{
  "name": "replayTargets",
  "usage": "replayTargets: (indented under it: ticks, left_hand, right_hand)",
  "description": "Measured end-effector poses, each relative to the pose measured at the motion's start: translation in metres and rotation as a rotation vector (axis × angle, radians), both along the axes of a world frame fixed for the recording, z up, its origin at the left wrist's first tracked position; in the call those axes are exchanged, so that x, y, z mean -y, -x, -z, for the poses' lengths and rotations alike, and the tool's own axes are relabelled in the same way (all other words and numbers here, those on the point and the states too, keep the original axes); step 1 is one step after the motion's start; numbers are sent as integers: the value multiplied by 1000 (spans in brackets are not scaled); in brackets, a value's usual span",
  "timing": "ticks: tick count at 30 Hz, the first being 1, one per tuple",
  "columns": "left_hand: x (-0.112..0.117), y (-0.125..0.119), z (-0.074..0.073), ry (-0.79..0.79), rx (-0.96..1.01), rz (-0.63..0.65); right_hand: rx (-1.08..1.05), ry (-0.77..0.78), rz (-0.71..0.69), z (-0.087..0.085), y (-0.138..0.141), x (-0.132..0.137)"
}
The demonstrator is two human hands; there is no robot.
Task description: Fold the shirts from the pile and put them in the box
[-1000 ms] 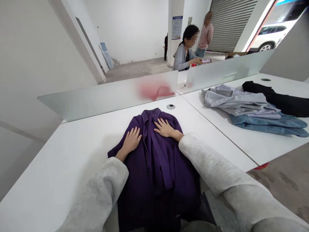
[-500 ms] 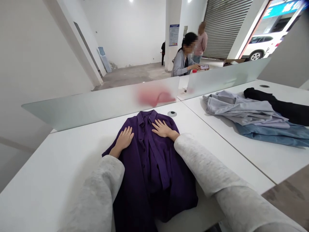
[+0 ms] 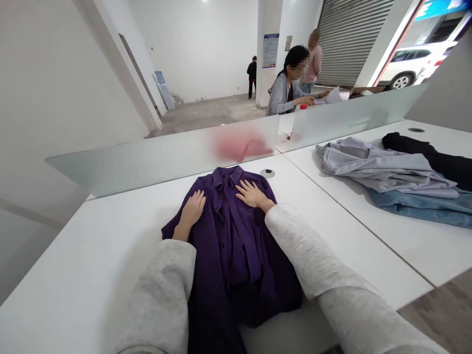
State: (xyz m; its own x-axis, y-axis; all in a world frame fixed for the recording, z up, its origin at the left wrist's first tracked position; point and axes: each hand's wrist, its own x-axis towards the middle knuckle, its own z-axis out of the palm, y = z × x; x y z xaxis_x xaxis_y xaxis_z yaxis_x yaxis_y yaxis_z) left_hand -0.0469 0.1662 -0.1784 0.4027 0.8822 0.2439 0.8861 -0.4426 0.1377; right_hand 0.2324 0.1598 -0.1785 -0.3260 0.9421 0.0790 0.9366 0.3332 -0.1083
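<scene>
Head view: purple button-up shirt point(image 3: 236, 246) lies front-up on the white bench point(image 3: 92, 255), collar toward the frosted divider panel point(image 3: 162, 152), hem hanging off the near bench edge. Left hand point(image 3: 192, 210) rests flat, fingers spread, gripping nothing, on the shirt's left chest. Right hand point(image 3: 251, 193) also flat and open, on the right chest just beside the collar and button placket. Both grey sleeves cross the lower shirt. A round cable grommet point(image 3: 267, 173) sits just right of the collar. Right of the shirt, on the adjoining bench, a pile: pale lilac garment point(image 3: 372, 164), blue denim garment point(image 3: 424, 206) under it, black garment point(image 3: 435, 157) behind. Beyond the divider, a seated person in grey point(image 3: 283, 91) handles papers; another stands behind.

Risk, as a judgement: the placket looks bunched below the hands, so pressing outward could set creases rather than flatten them. With the hem overhanging, its weight or a sleeve dragging could pull the shirt toward the near edge and skew it.
</scene>
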Motion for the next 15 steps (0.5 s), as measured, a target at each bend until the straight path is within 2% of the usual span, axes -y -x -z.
replayTargets:
  ticks: [5, 10, 12, 15]
  left_hand:
    - [33, -4, -19, 50, 67, 59]
    - [101, -28, -46, 200, 152, 256]
    - [131, -40, -49, 247, 166, 336]
    - [164, -53, -46, 281, 78, 411]
  right_hand:
    - [-9, -48, 5, 2, 1, 0]
    - [-67, -151, 29, -2, 1, 6]
    - [-88, -182, 54, -6, 1, 11]
    - [-118, -206, 103, -8, 1, 20]
